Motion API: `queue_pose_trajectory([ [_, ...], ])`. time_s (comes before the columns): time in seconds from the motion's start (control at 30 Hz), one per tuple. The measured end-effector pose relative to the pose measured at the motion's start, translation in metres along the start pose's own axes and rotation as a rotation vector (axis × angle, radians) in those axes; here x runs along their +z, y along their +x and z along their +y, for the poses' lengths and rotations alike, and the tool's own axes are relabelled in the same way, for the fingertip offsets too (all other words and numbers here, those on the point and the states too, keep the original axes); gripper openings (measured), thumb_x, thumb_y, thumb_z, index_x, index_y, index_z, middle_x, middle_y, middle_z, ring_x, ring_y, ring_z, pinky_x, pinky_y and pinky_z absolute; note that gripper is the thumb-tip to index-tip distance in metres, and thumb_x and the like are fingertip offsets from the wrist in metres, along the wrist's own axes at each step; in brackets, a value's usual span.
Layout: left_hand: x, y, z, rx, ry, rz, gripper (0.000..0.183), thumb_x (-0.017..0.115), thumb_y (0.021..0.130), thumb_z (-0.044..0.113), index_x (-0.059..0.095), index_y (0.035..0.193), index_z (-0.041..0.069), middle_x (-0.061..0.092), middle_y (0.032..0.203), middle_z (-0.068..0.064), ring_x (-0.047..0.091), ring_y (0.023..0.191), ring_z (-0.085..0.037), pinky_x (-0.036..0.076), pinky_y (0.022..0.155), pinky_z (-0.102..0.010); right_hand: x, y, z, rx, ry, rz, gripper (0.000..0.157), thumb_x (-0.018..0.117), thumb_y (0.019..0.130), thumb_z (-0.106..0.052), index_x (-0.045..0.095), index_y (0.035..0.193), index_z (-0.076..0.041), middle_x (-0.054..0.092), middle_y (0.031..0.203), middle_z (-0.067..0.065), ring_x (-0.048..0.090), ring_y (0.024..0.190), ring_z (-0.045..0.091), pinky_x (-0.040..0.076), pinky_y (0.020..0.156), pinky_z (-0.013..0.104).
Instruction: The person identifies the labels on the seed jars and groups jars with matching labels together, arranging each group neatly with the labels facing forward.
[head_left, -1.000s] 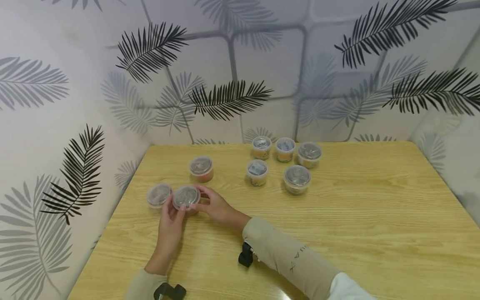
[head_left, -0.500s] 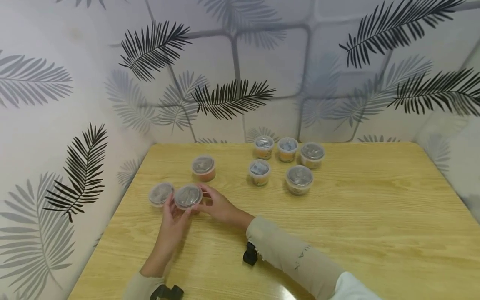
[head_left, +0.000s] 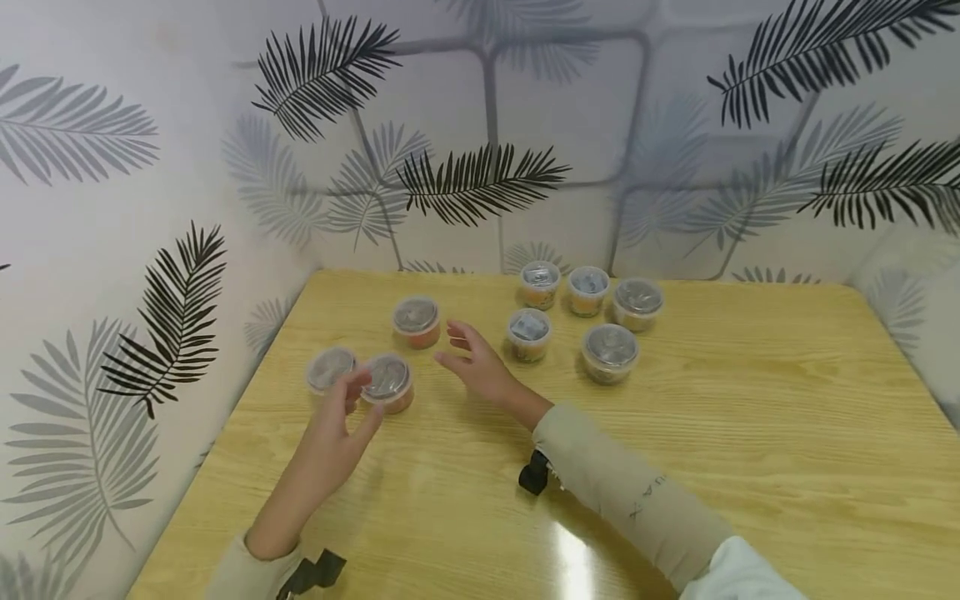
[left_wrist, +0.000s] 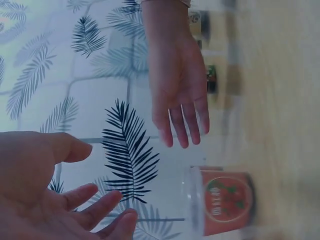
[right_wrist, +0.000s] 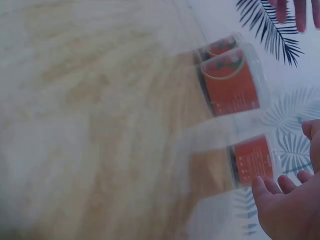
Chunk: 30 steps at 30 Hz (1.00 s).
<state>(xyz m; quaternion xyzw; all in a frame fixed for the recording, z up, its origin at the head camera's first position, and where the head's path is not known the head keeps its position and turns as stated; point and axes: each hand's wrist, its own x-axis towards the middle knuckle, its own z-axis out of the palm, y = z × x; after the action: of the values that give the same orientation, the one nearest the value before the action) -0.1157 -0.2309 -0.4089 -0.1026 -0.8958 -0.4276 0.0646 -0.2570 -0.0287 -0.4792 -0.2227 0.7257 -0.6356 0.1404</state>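
Observation:
Three round lidded tubs with reddish sides stand on the left of the table: a left tub [head_left: 330, 369], a front tub [head_left: 390, 379] beside it and a back tub [head_left: 417, 321]. My left hand [head_left: 330, 433] hovers just in front of the front tub, thumb and fingers apart, holding nothing. To the right of the back tub is my right hand [head_left: 483, 367], its fingers loose and holding nothing. In the left wrist view a red tub [left_wrist: 226, 202] with a round label shows near the left hand [left_wrist: 65, 190]. Red tubs [right_wrist: 232, 85] also appear in the right wrist view.
Several more lidded tubs [head_left: 611, 350] with paler or orange contents stand at the back middle of the wooden table [head_left: 750, 400]. The small tub [head_left: 528, 333] is close to the right hand. A leaf-patterned wall [head_left: 555, 125] borders the table behind and at the left.
Both hands have let go of the front tub and drawn apart. The left hand has pulled back toward the person; the right has moved right and farther back. The tub stays on the table.

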Motion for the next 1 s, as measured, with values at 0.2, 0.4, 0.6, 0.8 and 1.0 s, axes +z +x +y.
queue_pose_trajectory([
  [0.2,-0.001,0.049,0.021,0.030,-0.033,-0.010,0.053,0.050,0.097,0.027,0.032,0.139,-0.001,0.035,0.140,-0.017,0.035,0.124,-0.036,0.034,0.100,-0.050,-0.015,0.010,-0.010,0.011,-0.057,0.043,0.066,0.056,0.094,-0.032,0.022,0.147,-0.011,0.028,0.147,0.010,0.032,0.131,0.026,0.036,0.101,0.042],
  [0.4,0.010,0.100,0.012,-0.047,0.091,-0.074,0.061,0.048,0.098,0.032,0.024,0.142,-0.001,0.028,0.144,-0.022,0.031,0.128,-0.038,0.032,0.102,-0.050,-0.016,0.020,-0.009,0.041,-0.090,0.011,0.071,0.056,0.093,-0.034,0.017,0.149,-0.013,0.026,0.148,0.013,0.029,0.132,0.028,0.035,0.102,0.041],
  [0.6,0.021,0.144,-0.020,-0.223,0.212,-0.171,0.067,0.045,0.098,0.033,0.014,0.144,-0.005,0.019,0.145,-0.030,0.019,0.132,-0.045,0.023,0.104,-0.056,-0.013,0.031,-0.004,0.069,-0.183,-0.005,0.074,0.056,0.094,-0.032,0.011,0.150,-0.013,0.024,0.149,0.015,0.029,0.133,0.029,0.036,0.101,0.041],
  [0.8,0.028,0.156,-0.033,-0.283,0.240,-0.167,0.071,0.043,0.098,0.035,0.011,0.144,-0.009,0.025,0.143,-0.031,0.026,0.130,-0.044,0.026,0.105,-0.052,-0.005,0.044,0.003,0.050,-0.226,-0.040,0.078,0.054,0.095,-0.023,-0.001,0.150,-0.014,0.015,0.153,0.012,0.023,0.136,0.030,0.032,0.104,0.041],
  [1.0,0.030,0.158,-0.038,-0.296,0.225,-0.165,0.073,0.043,0.098,0.036,0.011,0.143,-0.011,0.023,0.142,-0.034,0.027,0.130,-0.042,0.026,0.105,-0.051,0.005,0.051,0.002,-0.025,-0.198,-0.048,0.082,0.056,0.094,-0.021,-0.003,0.149,-0.008,0.017,0.152,0.013,0.029,0.133,0.027,0.034,0.103,0.041],
])
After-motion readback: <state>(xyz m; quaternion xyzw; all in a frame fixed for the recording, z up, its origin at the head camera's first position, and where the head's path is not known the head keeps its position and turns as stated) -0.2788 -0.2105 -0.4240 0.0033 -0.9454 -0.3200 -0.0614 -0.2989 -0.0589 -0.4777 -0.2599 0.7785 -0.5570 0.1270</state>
